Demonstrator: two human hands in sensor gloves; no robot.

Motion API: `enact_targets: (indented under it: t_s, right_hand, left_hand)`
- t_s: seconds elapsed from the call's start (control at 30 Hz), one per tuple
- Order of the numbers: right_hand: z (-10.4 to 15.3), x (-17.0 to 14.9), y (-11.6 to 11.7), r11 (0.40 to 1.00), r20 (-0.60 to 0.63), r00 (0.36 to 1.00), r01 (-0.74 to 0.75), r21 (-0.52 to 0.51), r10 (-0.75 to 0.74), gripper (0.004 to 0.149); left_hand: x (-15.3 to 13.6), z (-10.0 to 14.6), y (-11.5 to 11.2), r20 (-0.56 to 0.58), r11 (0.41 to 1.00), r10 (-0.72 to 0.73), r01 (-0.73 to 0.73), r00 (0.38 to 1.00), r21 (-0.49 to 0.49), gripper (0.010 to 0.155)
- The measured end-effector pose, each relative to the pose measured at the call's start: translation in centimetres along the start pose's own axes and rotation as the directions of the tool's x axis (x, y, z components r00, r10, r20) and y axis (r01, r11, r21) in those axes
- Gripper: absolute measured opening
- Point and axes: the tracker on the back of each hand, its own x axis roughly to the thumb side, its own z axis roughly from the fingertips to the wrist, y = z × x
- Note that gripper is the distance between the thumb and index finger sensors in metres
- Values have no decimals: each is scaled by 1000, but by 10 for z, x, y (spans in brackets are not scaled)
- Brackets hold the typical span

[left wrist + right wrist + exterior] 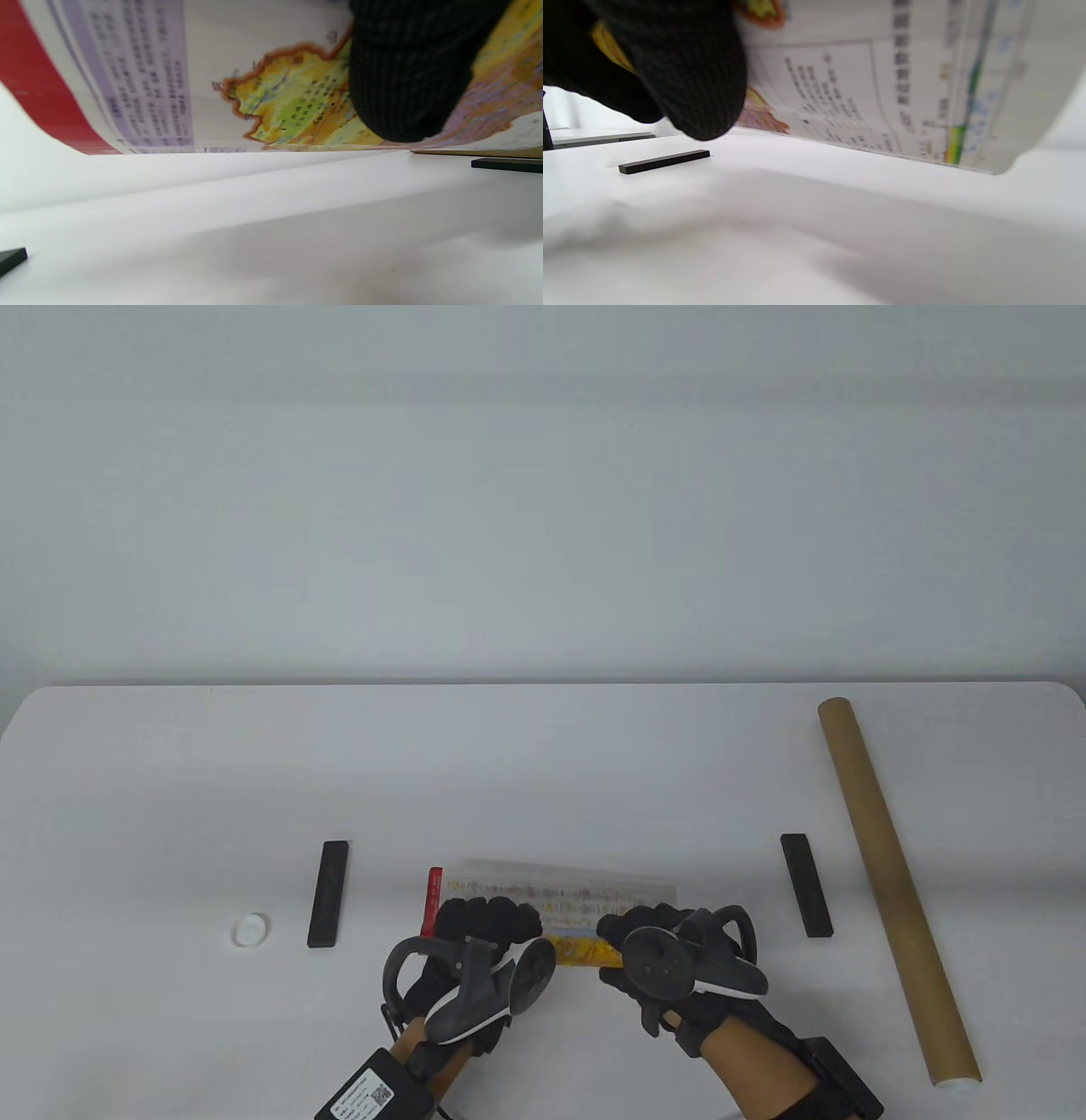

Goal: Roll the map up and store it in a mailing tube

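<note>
The map point(560, 899) lies near the table's front edge, curled up off the table, with a red strip at its left end. Both hands hold it. My left hand point(488, 925) grips the left part; a gloved finger point(407, 72) lies over the printed side in the left wrist view. My right hand point(645, 937) grips the right part; its fingers point(683, 72) wrap the map point(882, 84) in the right wrist view. The brown mailing tube point(891, 882) lies on the right of the table, apart from both hands, its near end open.
Two black bars lie on the table, one to the left point(328, 893) and one to the right point(806, 885) of the map. A small white cap point(251, 931) sits at the far left. The table's point(543, 772) back half is bare.
</note>
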Motion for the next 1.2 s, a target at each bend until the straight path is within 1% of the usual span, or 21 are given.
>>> enact_targets:
  t_s: [0.1, 0.23, 0.3, 0.37, 0.47, 0.53, 0.6, 0.67, 0.7, 0.77, 0.83, 0.97, 1.07, 1.2]
  right_hand:
    - [1, 3, -2, 996, 10, 997, -75, -41, 76, 62]
    - [4, 9, -4, 976, 27, 981, -189, -108, 193, 63]
    - [4, 10, -5, 971, 29, 977, -208, -116, 213, 62]
    - [3, 11, -5, 976, 31, 979, -196, -91, 199, 60]
    - [1, 10, -3, 981, 28, 983, -180, -69, 182, 56]
    - [0, 8, -3, 987, 15, 988, -153, -54, 154, 54]
    - [0, 7, -3, 991, 6, 992, -128, -38, 129, 54]
    - [-1, 4, -3, 997, -4, 998, -70, -23, 70, 55]
    - [-1, 3, -3, 998, -6, 998, -55, -17, 55, 54]
    - [-2, 0, -2, 1000, -16, 1000, 20, 10, -19, 54]
    - [-3, -3, -1, 997, -19, 997, 74, 34, -73, 54]
    - [-3, -3, 0, 995, -12, 996, 90, 50, -89, 55]
    - [-1, 0, 0, 999, 5, 1000, 31, 17, -31, 58]
    - [1, 5, -2, 998, 22, 998, -60, -27, 61, 61]
  left_hand:
    - [-4, -3, -3, -29, 994, 68, -70, 997, -83, 47]
    - [-11, -7, -9, -72, 958, 184, -196, 980, -210, 47]
    - [-13, -8, -10, -79, 943, 219, -232, 972, -238, 46]
    - [-14, -9, -11, -74, 939, 222, -234, 972, -253, 46]
    - [-12, -7, -12, -62, 950, 206, -214, 977, -229, 49]
    - [-6, -4, -9, -39, 982, 122, -126, 992, -142, 55]
    - [-2, -2, -5, -16, 995, 34, -35, 999, -89, 60]
    - [3, 1, -1, -3, 999, -17, 17, 1000, -36, 63]
    - [4, 2, 0, 2, 999, -26, 26, 1000, -22, 64]
    - [6, 4, 2, 11, 999, -39, 38, 999, 26, 65]
    - [5, 4, 3, 20, 998, -35, 34, 999, 48, 65]
    - [3, 4, 3, 22, 999, -22, 21, 999, 43, 59]
    - [3, 2, 3, 23, 1000, -11, 11, 1000, 15, 51]
    - [1, 0, 1, 6, 997, 45, -44, 999, -63, 49]
